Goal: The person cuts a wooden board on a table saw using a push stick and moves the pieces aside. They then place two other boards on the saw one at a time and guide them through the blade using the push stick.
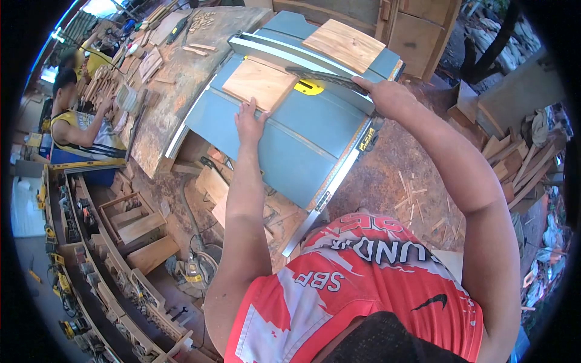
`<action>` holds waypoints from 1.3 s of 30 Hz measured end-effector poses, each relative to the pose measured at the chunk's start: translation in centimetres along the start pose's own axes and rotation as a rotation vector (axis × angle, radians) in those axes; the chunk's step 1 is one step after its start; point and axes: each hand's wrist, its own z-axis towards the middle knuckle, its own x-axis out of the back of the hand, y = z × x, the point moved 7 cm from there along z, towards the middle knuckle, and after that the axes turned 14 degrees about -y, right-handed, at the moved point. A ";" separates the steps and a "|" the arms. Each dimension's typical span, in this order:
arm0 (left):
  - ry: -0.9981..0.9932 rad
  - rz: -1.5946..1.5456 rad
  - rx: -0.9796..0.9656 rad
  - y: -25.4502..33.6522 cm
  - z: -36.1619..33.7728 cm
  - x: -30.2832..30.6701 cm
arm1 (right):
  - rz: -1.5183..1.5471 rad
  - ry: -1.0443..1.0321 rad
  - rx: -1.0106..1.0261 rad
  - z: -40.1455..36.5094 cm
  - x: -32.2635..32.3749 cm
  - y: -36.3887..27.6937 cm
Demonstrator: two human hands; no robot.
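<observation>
A square wooden board (260, 83) lies flat on the blue-grey saw table (290, 142), against the long metal fence (290, 54). My left hand (249, 123) rests at the board's near edge, fingers spread and touching it. In my right hand (387, 97) is the end of a dark stick (327, 77), which reaches left to the board's right corner. Beside that corner is a yellow insert plate (309, 88) in the table. Beyond the fence lies another wooden board (345, 45). The blade cannot be made out.
On the left, a person (78, 121) sits beside a large worktable (175, 72) with wood pieces on it. Curved shelves (115, 260) with tools stand at lower left, near a power tool (196, 266). Wood scraps (523, 157) are piled on the right.
</observation>
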 end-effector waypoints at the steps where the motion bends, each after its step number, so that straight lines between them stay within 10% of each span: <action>1: -0.001 -0.001 0.000 -0.1 0.1 0.0 | 0.000 -0.001 0.000 0.1 0.1 -0.1; 39: -0.107 0.200 0.071 -3.1 3.7 4.7 | 0.058 0.048 0.165 15.2 9.8 -11.0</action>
